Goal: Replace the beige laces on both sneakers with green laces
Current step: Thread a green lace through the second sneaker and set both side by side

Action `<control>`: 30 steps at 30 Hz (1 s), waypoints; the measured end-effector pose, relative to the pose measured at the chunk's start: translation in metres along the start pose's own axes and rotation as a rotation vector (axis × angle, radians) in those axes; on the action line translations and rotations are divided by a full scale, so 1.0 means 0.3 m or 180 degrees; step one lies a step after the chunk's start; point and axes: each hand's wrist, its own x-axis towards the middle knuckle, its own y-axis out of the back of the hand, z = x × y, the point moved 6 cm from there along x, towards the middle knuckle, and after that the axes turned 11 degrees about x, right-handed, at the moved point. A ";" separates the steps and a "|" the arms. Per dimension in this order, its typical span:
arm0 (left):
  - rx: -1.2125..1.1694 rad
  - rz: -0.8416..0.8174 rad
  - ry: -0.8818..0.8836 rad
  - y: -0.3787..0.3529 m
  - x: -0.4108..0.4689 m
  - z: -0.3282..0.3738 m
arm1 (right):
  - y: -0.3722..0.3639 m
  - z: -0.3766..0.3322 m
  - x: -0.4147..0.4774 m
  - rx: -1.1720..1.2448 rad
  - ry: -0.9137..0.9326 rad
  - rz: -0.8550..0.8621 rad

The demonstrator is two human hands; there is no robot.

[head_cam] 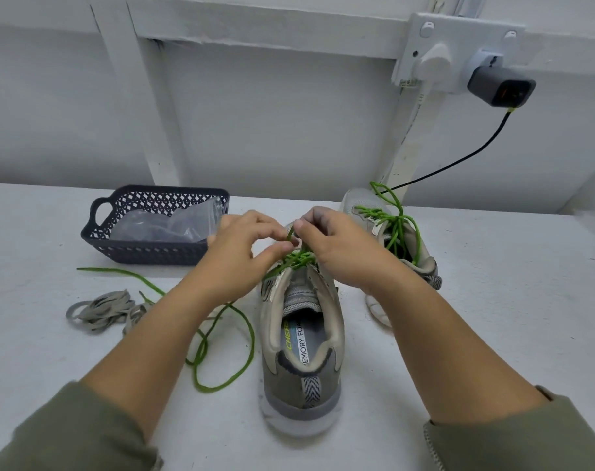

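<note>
- Head view: we look down on the near sneaker (301, 338). It stands upright on the white counter (493, 317), heel toward us and toe away.
- Our left hand (241, 243) is over this sneaker's front eyelets, with thumb and forefinger pinching the green lace (299, 259).
- Our right hand (337, 246) is just beside the left, over the same eyelets. It pinches a short, upright end of that lace between thumb and fingertips.
- The green lace crosses the front part of the near sneaker. Its long tail runs off the sneaker's left side and loops on the counter.
- The second sneaker (421, 253) stands behind and to the right of the near sneaker, partly hidden by our right forearm. A second green lace (396, 226) is threaded through it, with ends hanging loose.
- The beige laces (102, 311) lie in a heap on the counter, well to the left of the near sneaker.
- A dark basket (153, 253) sits behind and left of the near sneaker, with a clear plastic bag (167, 222) inside.
- A grey charger (501, 88) is plugged into the wall, far behind and right of the near sneaker. Its black cable (459, 161) runs down toward the second sneaker.
</note>
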 end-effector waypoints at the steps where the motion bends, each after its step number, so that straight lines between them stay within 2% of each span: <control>1: 0.0034 0.0154 0.0151 -0.001 0.009 -0.010 | 0.004 -0.004 -0.004 0.0006 -0.0003 -0.0005; 4: 0.0512 0.0420 0.1170 -0.012 0.013 -0.079 | 0.025 -0.006 -0.030 0.0453 -0.0084 -0.0078; 5: 0.0705 0.0465 0.1330 -0.011 0.006 -0.089 | 0.028 -0.005 -0.037 0.0592 -0.0092 -0.0138; 6: 0.0849 0.0522 0.1222 -0.008 0.009 -0.085 | 0.030 -0.002 -0.040 0.0606 -0.0094 -0.0171; 9: 0.0763 0.0798 -0.0136 0.017 0.026 0.029 | 0.032 0.007 -0.036 0.0187 -0.0040 -0.0096; 11: 0.0818 0.0955 -0.0593 0.038 0.020 0.080 | 0.037 0.005 -0.037 0.0154 0.0044 -0.0057; 12: 0.0980 0.1101 -0.0524 0.049 0.017 0.072 | 0.044 0.004 -0.038 0.0189 0.0085 -0.0042; 14: 0.1438 0.1241 0.0262 0.082 0.004 0.014 | 0.066 0.007 -0.045 0.0182 0.0113 -0.0022; 16: 0.1795 0.0979 0.1038 0.086 -0.009 -0.051 | 0.078 0.016 -0.049 0.0119 0.0109 -0.0060; 17: 0.1856 0.0888 0.1044 0.085 -0.014 -0.050 | 0.074 0.018 -0.050 0.0078 0.0114 -0.0107; 18: 0.1857 0.0853 0.0724 0.076 -0.012 -0.026 | 0.068 0.016 -0.049 0.0040 0.0133 -0.0150; 20: 0.1732 0.0820 -0.0263 0.051 -0.013 0.055 | 0.049 0.008 -0.047 0.0001 0.0163 -0.0224; 21: 0.1751 0.0818 -0.0472 0.045 -0.014 0.067 | 0.043 0.004 -0.046 -0.0007 0.0175 -0.0251; 22: 0.1826 0.0865 -0.0392 0.053 -0.012 0.053 | 0.038 0.003 -0.044 -0.0017 0.0179 -0.0269; 23: 0.1934 0.0915 -0.0085 0.069 -0.011 0.018 | 0.039 0.005 -0.044 -0.0023 0.0174 -0.0274; 25: 0.2112 0.0940 0.0901 0.111 -0.024 -0.073 | 0.048 0.017 -0.042 -0.0042 0.0149 -0.0248; 26: 0.2173 0.0907 0.1196 0.124 -0.032 -0.096 | 0.052 0.022 -0.042 -0.0058 0.0132 -0.0236; 27: 0.2166 0.0836 0.1158 0.122 -0.029 -0.089 | 0.051 0.023 -0.041 -0.0055 0.0121 -0.0242; 30: 0.1779 0.0572 -0.0199 0.062 -0.019 0.046 | 0.025 0.005 -0.044 0.0023 0.0138 -0.0372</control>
